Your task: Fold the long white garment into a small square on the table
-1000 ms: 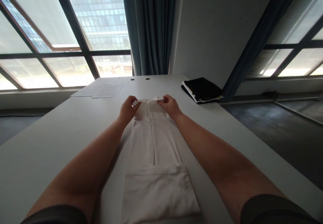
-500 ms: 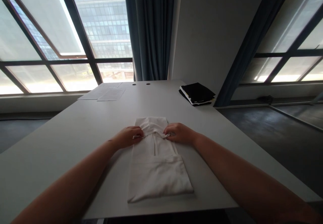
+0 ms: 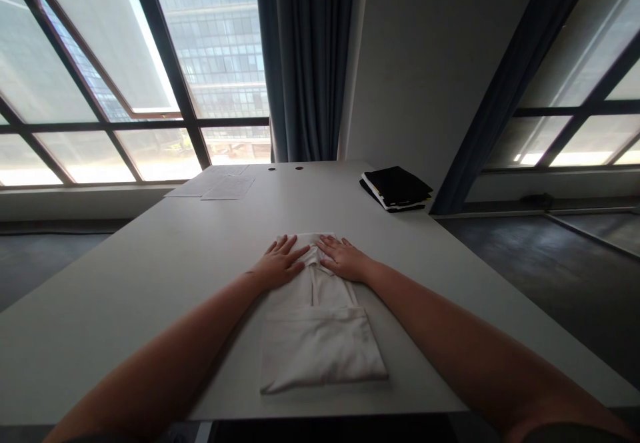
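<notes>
White cloth (image 3: 323, 350), lying flat as a narrow strip, near end doubled into a lightly creased panel, far end folded inward, lengthwise line between them, on a pale tabletop (image 3: 125, 310), near its front edge.

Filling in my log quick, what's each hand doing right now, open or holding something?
Left hand: open, flat on the far end of the white folded cloth.
Right hand: open, flat on the same end.

White table (image 3: 125, 303), folded cloth (image 3: 323, 350), papers (image 3: 227, 188), black stack (image 3: 399, 187)
</notes>
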A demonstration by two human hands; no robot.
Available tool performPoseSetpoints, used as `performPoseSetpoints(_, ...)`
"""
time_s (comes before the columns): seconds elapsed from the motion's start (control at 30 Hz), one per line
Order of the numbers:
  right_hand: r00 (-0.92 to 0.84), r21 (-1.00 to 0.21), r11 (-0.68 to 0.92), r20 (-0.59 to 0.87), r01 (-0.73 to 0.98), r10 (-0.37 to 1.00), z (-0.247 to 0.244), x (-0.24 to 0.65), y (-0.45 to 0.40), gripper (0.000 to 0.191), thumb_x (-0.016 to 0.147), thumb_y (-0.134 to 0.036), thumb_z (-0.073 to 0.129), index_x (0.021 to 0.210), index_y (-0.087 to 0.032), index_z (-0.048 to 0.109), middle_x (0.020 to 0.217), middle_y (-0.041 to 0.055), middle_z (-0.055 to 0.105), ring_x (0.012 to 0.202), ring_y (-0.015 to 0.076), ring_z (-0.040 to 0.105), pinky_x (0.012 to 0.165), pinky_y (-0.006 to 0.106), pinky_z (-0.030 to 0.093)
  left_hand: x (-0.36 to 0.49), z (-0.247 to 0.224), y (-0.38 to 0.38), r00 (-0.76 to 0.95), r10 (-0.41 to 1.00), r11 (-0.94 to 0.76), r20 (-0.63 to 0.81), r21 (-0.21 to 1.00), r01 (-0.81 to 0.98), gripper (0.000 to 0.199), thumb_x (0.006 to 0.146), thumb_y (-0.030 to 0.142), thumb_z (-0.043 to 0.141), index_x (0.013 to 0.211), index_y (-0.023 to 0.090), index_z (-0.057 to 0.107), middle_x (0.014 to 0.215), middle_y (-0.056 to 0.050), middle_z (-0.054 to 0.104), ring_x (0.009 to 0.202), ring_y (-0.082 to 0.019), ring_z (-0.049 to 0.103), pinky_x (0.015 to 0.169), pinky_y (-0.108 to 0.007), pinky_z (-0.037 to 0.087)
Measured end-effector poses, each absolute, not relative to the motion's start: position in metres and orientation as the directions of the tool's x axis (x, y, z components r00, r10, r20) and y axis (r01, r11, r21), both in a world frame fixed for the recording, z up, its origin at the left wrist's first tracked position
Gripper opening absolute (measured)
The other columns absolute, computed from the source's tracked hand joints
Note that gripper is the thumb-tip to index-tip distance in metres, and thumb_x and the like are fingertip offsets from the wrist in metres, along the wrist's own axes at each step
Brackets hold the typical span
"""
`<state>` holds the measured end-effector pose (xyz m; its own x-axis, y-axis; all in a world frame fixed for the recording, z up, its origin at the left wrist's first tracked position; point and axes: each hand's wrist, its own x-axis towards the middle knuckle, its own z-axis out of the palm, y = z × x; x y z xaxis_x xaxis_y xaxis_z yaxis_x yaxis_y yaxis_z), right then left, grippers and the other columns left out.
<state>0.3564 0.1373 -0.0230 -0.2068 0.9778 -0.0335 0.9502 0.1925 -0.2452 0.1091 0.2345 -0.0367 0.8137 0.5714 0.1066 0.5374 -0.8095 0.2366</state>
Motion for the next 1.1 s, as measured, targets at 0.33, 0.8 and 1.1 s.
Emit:
performPoseSetpoints(0.33,-0.258,-0.275,0.276,0.102,0.921,0.961,-0.018,0.371,0.128,0.06,0.102,-0.039,0.051,0.158,-0.017,0.047,0.169,0.0142,0.025,0.159,0.0304,0.022,0.129,0.054,0.02,0.088,-0.01,0.213,0.964,0.247,-0.969,0.101,0.057,0.242,0.056,0.106,0.055,0.037,0.159,0.037,0.042,0.171,-0.002,0.025,0.162,-0.029,0.018,0.134,-0.055,0.011)
performPoseSetpoints(0.8,-0.5,-0.276,0.547,0.225,0.791,0.836,-0.003,0.375,0.113,0.008,0.09,-0.02,0.063,0.086,-0.017,0.069,0.084,0.0031,0.065,0.073,0.0124,0.055,0.07,0.024,0.035,0.077,0.001,0.221,0.871,0.459,-0.844,0.177,0.393,0.365,0.046,0.105,0.05,0.033,0.11,0.026,0.072,0.1,-0.004,0.076,0.091,-0.018,0.069,0.084,-0.029,0.05)
performPoseSetpoints(1.1,-0.573,-0.162,0.616,0.245,0.771,0.782,0.006,0.376,0.115,0.043,0.103,-0.041,0.053,0.067,-0.017,0.061,0.076,0.0056,0.061,0.072,0.015,0.052,0.074,0.028,0.038,0.074,-0.008,0.248,0.475,0.835,-0.545,0.278,0.535,0.645,0.043,0.102,0.05,0.035,0.096,0.025,0.07,0.094,-0.003,0.077,0.089,-0.022,0.067,0.082,-0.034,0.049)
